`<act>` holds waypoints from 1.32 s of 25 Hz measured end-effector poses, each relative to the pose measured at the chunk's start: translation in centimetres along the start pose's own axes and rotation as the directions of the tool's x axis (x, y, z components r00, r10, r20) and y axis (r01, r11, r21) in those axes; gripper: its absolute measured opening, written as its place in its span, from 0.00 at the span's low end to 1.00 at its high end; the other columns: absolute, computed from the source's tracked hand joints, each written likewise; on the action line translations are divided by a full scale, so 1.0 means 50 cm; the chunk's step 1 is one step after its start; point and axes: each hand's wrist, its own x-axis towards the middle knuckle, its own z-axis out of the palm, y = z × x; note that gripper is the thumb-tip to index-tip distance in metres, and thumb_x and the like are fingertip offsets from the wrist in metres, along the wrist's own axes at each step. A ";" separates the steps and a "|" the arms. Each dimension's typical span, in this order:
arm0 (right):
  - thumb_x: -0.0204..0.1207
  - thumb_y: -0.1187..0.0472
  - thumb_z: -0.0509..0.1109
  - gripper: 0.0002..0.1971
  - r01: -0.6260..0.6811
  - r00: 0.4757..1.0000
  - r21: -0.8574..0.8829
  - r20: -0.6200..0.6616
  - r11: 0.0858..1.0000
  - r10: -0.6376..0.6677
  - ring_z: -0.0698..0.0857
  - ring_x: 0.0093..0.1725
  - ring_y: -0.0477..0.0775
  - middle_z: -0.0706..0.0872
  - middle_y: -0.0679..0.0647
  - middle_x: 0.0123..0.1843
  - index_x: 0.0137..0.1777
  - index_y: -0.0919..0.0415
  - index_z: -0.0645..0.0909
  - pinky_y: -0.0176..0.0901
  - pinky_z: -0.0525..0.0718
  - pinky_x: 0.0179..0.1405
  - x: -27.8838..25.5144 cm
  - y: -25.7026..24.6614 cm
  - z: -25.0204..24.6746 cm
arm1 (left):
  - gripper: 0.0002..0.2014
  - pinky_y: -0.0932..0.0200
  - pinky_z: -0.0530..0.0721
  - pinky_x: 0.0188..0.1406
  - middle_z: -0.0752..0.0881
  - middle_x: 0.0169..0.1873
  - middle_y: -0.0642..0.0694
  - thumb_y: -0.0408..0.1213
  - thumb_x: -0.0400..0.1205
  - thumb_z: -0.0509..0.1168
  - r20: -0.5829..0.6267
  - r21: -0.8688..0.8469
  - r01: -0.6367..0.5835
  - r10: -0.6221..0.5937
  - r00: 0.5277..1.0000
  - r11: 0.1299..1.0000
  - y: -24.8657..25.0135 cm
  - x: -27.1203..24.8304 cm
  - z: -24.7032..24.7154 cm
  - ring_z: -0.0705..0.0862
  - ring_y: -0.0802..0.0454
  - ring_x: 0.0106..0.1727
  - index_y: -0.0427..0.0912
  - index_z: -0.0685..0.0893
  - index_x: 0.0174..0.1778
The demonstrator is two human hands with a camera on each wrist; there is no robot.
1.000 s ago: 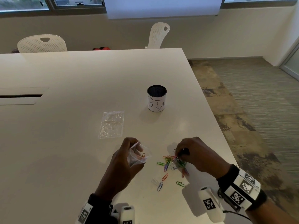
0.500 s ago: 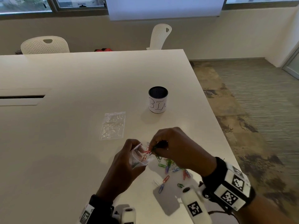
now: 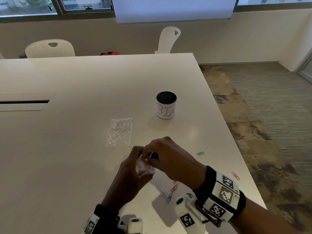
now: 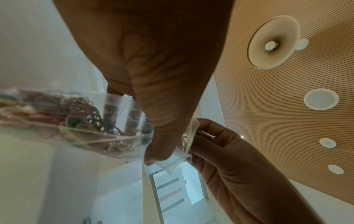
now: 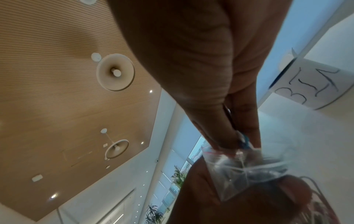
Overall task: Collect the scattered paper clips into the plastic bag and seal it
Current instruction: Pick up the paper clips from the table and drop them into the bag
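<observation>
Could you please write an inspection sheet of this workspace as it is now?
Surface: white table.
Job's things: plastic bag held above table, clips inside; loose paper clips near front edge, blue-green clip and red clip farther right.
Clutter: second clear bag lying flat; cup marked BIN.
Grippers: left hand holds the bag; right hand pinches clips at its mouth.
Cables: nothing seen.
Surroundings: white chairs, windows, carpet.
</observation>
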 end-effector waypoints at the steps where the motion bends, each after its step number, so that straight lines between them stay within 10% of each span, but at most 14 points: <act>1: 0.81 0.66 0.75 0.04 -0.015 1.000 0.043 -0.026 0.999 0.016 0.91 0.42 0.49 0.92 0.55 0.47 0.52 0.62 0.92 0.45 0.91 0.45 -0.001 0.000 0.000 | 0.23 0.72 0.85 0.39 0.91 0.46 0.54 0.33 0.77 0.81 -0.002 -0.005 0.006 -0.006 1.000 1.000 -0.001 0.001 0.000 0.91 0.57 0.46 0.56 0.76 0.59; 15: 0.79 0.64 0.78 0.07 -0.110 0.980 0.126 -0.153 0.986 0.129 0.91 0.45 0.40 0.94 0.48 0.50 0.55 0.57 0.91 0.29 0.89 0.50 -0.026 0.058 -0.040 | 0.22 0.67 0.89 0.44 0.89 0.49 0.54 0.35 0.76 0.81 -0.024 0.003 -0.004 0.004 1.000 1.000 -0.015 -0.002 -0.003 0.90 0.53 0.47 0.52 0.78 0.59; 24: 0.70 0.42 0.83 0.36 -0.247 0.889 -0.354 0.288 0.902 0.356 0.79 0.66 0.51 0.77 0.48 0.72 0.77 0.46 0.75 0.51 0.86 0.63 -0.084 0.120 -0.018 | 0.23 0.67 0.90 0.44 0.89 0.50 0.54 0.33 0.76 0.81 -0.014 -0.023 -0.005 0.004 1.000 1.000 -0.018 -0.001 -0.003 0.90 0.52 0.50 0.53 0.77 0.60; 33: 0.84 0.59 0.73 0.07 -0.217 0.931 -0.369 0.199 0.904 0.305 0.86 0.52 0.53 0.83 0.54 0.62 0.59 0.55 0.85 0.47 0.89 0.52 -0.074 0.123 0.026 | 0.22 0.68 0.89 0.44 0.88 0.49 0.53 0.32 0.76 0.81 -0.012 -0.041 -0.008 0.007 1.000 0.999 -0.016 -0.001 -0.004 0.90 0.51 0.50 0.51 0.78 0.60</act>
